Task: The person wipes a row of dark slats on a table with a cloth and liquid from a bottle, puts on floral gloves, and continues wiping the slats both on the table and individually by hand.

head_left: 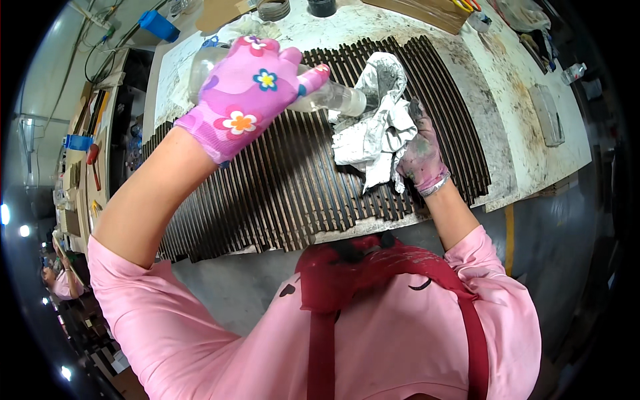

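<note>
My left hand (263, 83), in a pink glove with flower prints, is wrapped round a clear plastic bottle (327, 100). The bottle lies tilted, its mouth pointing right against a crumpled white rag (377, 137) with grey smudges. My right hand (425, 150), in a pink glove stained dark, grips the rag from its right side; some of the fingers are hidden behind the cloth. Under both hands, a wide row of dark, thin strips (267, 193) lies side by side on the table (497, 143).
At the back are a roll of tape (273, 9), a dark cup (322, 7) and a brown cardboard piece (427, 13). A clear rectangular block (547, 115) lies at the right, near a small bottle (573, 73). A blue container (159, 27) stands back left. Another person (65, 280) is far left.
</note>
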The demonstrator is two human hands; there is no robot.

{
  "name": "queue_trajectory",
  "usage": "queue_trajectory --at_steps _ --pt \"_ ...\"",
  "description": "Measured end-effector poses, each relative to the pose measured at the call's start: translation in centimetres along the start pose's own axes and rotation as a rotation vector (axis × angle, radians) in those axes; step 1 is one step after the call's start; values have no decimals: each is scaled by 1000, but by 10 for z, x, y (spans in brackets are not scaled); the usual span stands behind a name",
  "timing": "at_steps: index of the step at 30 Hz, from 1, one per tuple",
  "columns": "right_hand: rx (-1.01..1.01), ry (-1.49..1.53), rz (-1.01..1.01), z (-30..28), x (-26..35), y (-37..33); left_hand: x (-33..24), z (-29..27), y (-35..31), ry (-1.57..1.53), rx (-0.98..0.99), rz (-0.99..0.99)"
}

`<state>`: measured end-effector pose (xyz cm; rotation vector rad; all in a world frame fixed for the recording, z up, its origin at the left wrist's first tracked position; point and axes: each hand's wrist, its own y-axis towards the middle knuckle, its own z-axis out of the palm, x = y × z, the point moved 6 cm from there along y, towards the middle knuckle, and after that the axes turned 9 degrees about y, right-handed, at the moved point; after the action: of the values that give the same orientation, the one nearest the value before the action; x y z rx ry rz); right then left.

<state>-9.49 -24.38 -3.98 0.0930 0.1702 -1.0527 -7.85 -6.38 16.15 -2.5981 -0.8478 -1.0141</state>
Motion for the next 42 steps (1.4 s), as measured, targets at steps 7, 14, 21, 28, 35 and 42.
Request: queue_trajectory --at_steps 7,14,21,28,35,42 --pt "-24 -30 -62 -18 12 2 -26 20 4 -90 61 79" --pt "17 52 -12 -13 21 -4 20 109 26 -369 298 -237" --pt "-84 -394 -299 -14 45 -36 87 209 82 -1043 -172 -726" --pt "-207 -121 -382 -49 67 -72 83 317 132 -1340 -441 -995" --pt "-537 -754 -467 32 75 -64 59 291 95 -1312 -79 -796" --pt "168 -2654 -112 60 -49 43 7 294 35 -1258 176 -481"
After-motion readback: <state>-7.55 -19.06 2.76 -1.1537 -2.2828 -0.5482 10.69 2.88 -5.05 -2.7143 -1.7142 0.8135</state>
